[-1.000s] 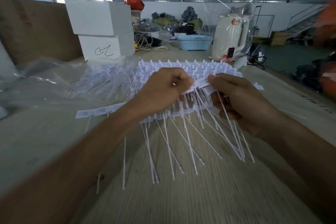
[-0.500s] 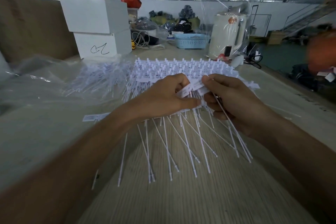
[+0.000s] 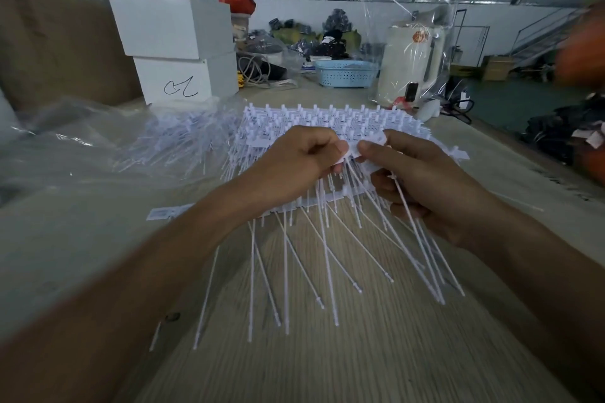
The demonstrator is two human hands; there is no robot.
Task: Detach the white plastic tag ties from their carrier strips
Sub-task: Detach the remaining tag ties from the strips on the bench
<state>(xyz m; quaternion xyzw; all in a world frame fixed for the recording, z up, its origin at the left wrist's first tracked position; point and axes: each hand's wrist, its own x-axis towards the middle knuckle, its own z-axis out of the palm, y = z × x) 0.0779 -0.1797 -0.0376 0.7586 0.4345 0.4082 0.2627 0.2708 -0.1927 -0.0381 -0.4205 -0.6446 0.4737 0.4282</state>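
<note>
From the head camera I see a wood-grain table running away from me, with crumpled clear plastic sheeting spread at ten o'clock and two stacked white boxes behind it at eleven, the lower one marked with a black scribble. At twelve o'clock sits a light blue basket among cables and dark clutter, and at one o'clock a cream kettle wrapped in a clear bag. An orange blur fills the far edge at two to three o'clock; I cannot tell what it is. A loose heap of white tag ties lies on the plastic at ten o'clock, and a stack of carrier strips still loaded with ties lies at centre, partly hidden behind both hands. My left hand is curled, thumb and forefinger pinching the head end of one strip. My right hand meets it just at the right, fingertips pinching the same strip, while its lower fingers are curled round a bundle of tie tails that fan down toward five o'clock. More tails hang below the strip toward six and seven o'clock, over the table.
</note>
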